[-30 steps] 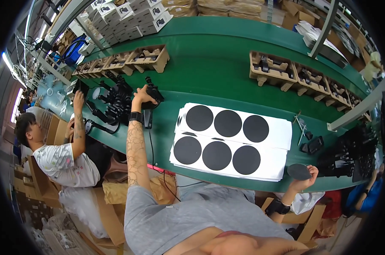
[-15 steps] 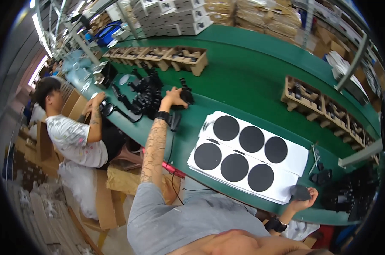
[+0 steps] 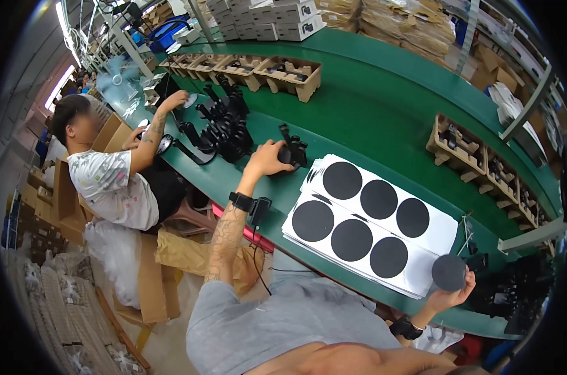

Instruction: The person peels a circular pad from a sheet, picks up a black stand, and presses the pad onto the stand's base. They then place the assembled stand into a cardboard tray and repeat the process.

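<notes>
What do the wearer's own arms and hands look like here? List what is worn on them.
Both hands are bare. The left hand has a tattooed forearm, a black wristband and a small black device with a thin cable. The right hand has a black wristband. Short grey sleeves.

Six black round pads (image 3: 360, 217) lie on the white sheet stack (image 3: 443, 228), in two rows of three. One more round pad (image 3: 449, 272) is held apart. Two people are visible. Four cardboard trays (image 3: 246, 67) line the far belt.
</notes>
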